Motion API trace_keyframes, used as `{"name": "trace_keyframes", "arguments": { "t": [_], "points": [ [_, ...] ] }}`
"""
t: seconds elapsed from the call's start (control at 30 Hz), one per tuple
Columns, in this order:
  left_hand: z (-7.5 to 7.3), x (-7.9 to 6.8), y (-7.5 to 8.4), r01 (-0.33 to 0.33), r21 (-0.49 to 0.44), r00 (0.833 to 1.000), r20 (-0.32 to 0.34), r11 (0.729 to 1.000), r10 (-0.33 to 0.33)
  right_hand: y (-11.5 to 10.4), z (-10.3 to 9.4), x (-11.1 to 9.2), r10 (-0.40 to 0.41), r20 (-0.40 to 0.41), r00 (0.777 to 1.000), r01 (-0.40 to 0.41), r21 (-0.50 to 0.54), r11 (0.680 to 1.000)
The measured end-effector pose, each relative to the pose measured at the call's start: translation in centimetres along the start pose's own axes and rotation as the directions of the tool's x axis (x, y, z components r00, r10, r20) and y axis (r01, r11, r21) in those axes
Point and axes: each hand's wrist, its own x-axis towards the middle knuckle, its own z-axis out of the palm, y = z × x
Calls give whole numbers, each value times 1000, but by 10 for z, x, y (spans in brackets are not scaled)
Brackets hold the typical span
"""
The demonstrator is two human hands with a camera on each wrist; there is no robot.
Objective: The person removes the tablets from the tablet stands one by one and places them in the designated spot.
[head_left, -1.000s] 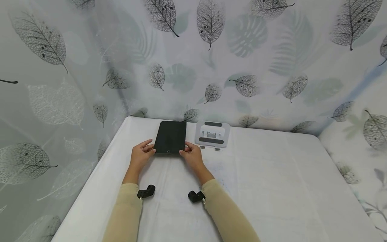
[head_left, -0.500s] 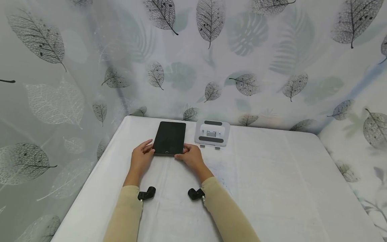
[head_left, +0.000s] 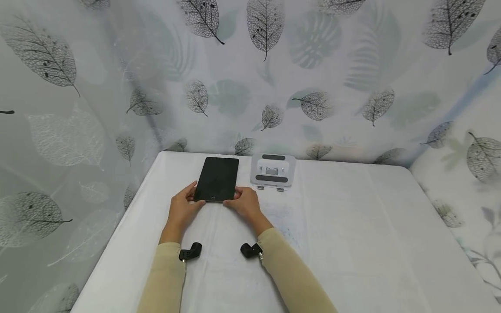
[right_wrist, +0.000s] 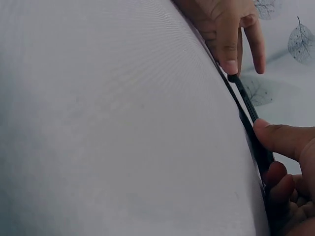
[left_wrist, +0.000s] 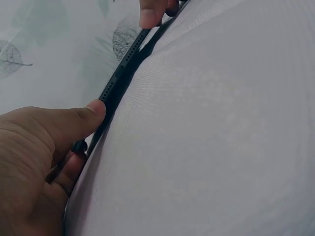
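Note:
A black tablet (head_left: 217, 179) with a dark screen and a round home button is at the back left of the table, button edge toward me. My left hand (head_left: 181, 213) grips its near left corner, thumb on the front edge and fingers at the side. My right hand (head_left: 248, 206) holds the near right corner the same way. In the left wrist view the tablet's edge (left_wrist: 118, 73) shows speaker holes, with a narrow dark gap between it and the cloth. The right wrist view shows the right thumb (right_wrist: 280, 136) on that edge, fingers curled below.
To the tablet's right lies a light grey stand (head_left: 292, 171) with dark pads and two small tabs at its front. A white cloth covers the table (head_left: 352, 234). Leaf-patterned curtains (head_left: 235, 100) hang along its back and sides.
The tablet has shifted slightly left and toward me. My right thumb has slid left along the front edge, and my left thumb has moved from the corner onto that edge.

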Motion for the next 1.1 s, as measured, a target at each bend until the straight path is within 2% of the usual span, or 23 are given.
{"name": "trace_keyframes", "arguments": {
  "t": [0.17, 0.27, 0.57, 0.97, 1.1],
  "points": [
    [-3, -5, 4, 14, 70, 999, -35, 997, -12, -6, 4, -3, -50, 26, 998, 53, -159, 986],
    [-4, -6, 4, 23, 94, 998, -58, 995, -18, -9, 3, -6, -58, 34, 998, 64, -200, 978],
    [-3, -5, 0, -5, 44, 996, -91, 999, 9, -8, 4, -9, -78, 6, 997, 78, -190, 979],
    [-1, -7, 2, 4, 38, 996, -91, 999, -1, -2, 8, -9, -98, -44, 994, 89, -169, 982],
    [-2, -6, 6, -15, 4, 992, -124, 1000, 15, -1, 9, -9, -101, -85, 991, 94, -89, 992]
  ]
}}
